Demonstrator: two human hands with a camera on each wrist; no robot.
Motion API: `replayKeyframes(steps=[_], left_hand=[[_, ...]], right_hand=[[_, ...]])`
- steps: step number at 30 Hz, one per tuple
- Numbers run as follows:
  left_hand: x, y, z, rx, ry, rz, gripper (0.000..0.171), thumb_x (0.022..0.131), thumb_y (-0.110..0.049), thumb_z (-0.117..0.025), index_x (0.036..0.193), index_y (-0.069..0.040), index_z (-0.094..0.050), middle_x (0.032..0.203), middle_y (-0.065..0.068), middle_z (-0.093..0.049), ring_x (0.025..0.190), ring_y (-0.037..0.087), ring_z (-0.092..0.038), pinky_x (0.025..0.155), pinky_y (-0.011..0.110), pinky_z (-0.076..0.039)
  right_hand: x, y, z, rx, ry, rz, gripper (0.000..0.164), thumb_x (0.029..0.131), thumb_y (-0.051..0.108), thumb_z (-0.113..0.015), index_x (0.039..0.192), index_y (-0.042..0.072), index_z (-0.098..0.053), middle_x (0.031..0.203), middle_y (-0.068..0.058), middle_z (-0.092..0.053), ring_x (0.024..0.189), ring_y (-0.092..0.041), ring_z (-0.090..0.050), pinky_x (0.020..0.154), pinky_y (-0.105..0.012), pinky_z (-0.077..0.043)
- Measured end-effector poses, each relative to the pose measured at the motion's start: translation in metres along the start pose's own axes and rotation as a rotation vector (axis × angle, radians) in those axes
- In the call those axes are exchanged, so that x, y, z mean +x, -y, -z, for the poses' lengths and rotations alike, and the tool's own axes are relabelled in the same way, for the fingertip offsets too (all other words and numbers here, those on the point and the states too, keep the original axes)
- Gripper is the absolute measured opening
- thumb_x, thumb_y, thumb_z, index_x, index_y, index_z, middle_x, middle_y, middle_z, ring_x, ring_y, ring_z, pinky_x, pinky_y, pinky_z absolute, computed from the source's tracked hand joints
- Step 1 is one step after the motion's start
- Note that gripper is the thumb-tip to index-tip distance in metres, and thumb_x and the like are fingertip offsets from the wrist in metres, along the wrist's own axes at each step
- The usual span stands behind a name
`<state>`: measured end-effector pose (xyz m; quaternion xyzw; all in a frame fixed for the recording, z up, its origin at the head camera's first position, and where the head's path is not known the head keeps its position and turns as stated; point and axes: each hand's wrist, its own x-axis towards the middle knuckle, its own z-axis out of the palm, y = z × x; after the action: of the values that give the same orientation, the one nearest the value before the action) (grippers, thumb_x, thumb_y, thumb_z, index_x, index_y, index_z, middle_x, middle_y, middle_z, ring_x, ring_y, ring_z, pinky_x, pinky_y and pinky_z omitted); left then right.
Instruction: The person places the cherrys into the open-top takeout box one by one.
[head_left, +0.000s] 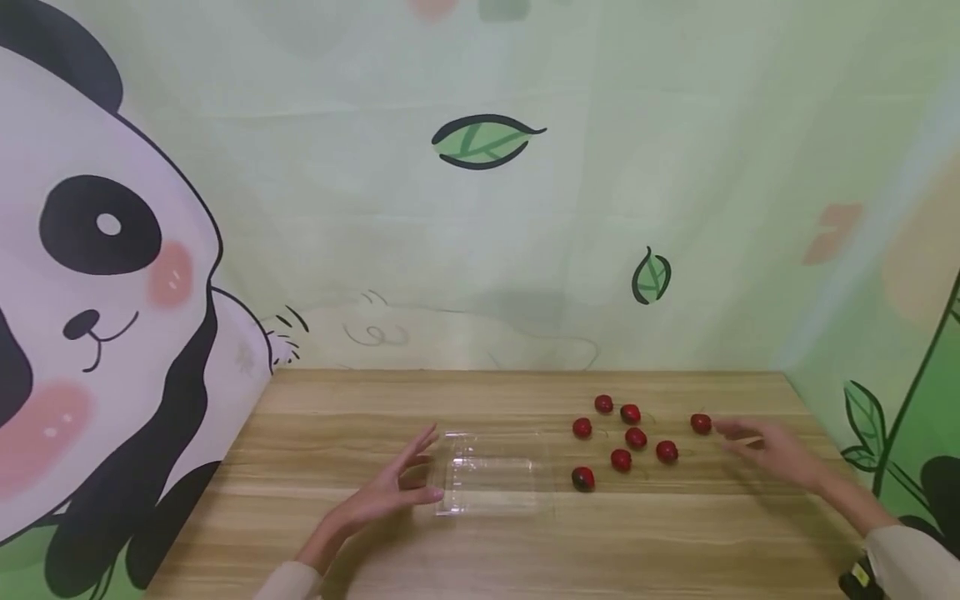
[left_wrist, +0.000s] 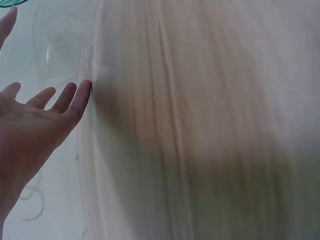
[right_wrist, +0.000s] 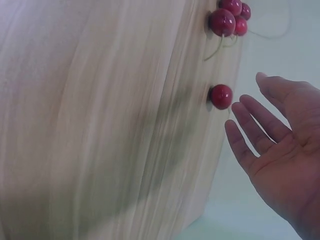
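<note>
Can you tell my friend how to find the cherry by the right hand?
On the light-brown wooden table, look right of the clear, rectangular plastic tray to the round, red cherries. The farthest-right cherry is it: apart from the other seven and nearest the bare right hand.

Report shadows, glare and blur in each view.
Head: bright glints on the clear tray, soft shadows below both hands; left wrist: blurry tabletop grain, broad shadow; right wrist: diffuse shadow across the tabletop, small highlights on the cherries.

Red cherries lie beside a clear, apparently plastic tray.
</note>
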<state>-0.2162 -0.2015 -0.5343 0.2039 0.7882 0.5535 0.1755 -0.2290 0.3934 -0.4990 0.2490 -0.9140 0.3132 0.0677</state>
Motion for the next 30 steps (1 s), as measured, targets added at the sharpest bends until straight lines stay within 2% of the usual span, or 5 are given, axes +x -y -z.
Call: replayKeyframes(steps=[12,19,22,26,30], left_hand=[[0.007,0.004,-0.001,0.028,0.054,0.046,0.109,0.085,-0.026,-0.083,0.166,-0.022,-0.011,0.173,0.012,-0.011,0.150,0.049,-0.030,0.120,0.063,-0.034],[0.011,0.003,0.000,0.041,0.058,0.014,0.108,0.086,-0.025,-0.082,0.166,-0.017,-0.011,0.173,0.013,-0.012,0.150,0.048,-0.030,0.118,0.062,-0.037],[0.012,0.004,0.000,0.045,0.062,0.018,0.108,0.086,-0.025,-0.082,0.166,-0.018,-0.010,0.173,0.012,-0.013,0.150,0.047,-0.031,0.118,0.061,-0.038],[0.013,0.005,0.000,0.057,0.067,0.016,0.108,0.086,-0.026,-0.082,0.166,-0.018,-0.010,0.172,0.012,-0.015,0.151,0.046,-0.031,0.118,0.060,-0.038],[0.012,0.005,0.000,0.062,0.075,0.010,0.107,0.087,-0.026,-0.082,0.166,-0.018,-0.009,0.172,0.013,-0.016,0.151,0.045,-0.030,0.118,0.060,-0.038]], right_hand=[[0.006,-0.026,0.007,-0.075,-0.114,-0.128,0.018,0.092,0.000,-0.070,0.108,-0.008,-0.073,0.105,-0.027,-0.075,0.090,0.015,-0.058,0.068,-0.016,-0.054],[0.016,-0.039,0.000,-0.086,-0.193,-0.084,0.017,0.091,-0.005,-0.070,0.108,-0.007,-0.074,0.106,-0.028,-0.074,0.092,0.014,-0.058,0.069,-0.014,-0.054],[0.023,-0.044,-0.007,-0.104,-0.193,-0.064,0.023,0.088,-0.012,-0.068,0.110,-0.005,-0.074,0.111,-0.028,-0.072,0.098,0.001,-0.063,0.072,-0.031,-0.063],[0.029,-0.051,-0.017,-0.170,-0.157,-0.018,0.036,0.080,-0.021,-0.065,0.111,-0.006,-0.072,0.115,-0.031,-0.070,0.104,-0.036,-0.065,0.080,-0.058,-0.059],[0.035,-0.057,-0.024,-0.240,-0.147,0.022,0.040,0.074,-0.025,-0.065,0.109,-0.006,-0.073,0.111,-0.029,-0.070,0.102,-0.047,-0.062,0.083,-0.056,-0.054]])
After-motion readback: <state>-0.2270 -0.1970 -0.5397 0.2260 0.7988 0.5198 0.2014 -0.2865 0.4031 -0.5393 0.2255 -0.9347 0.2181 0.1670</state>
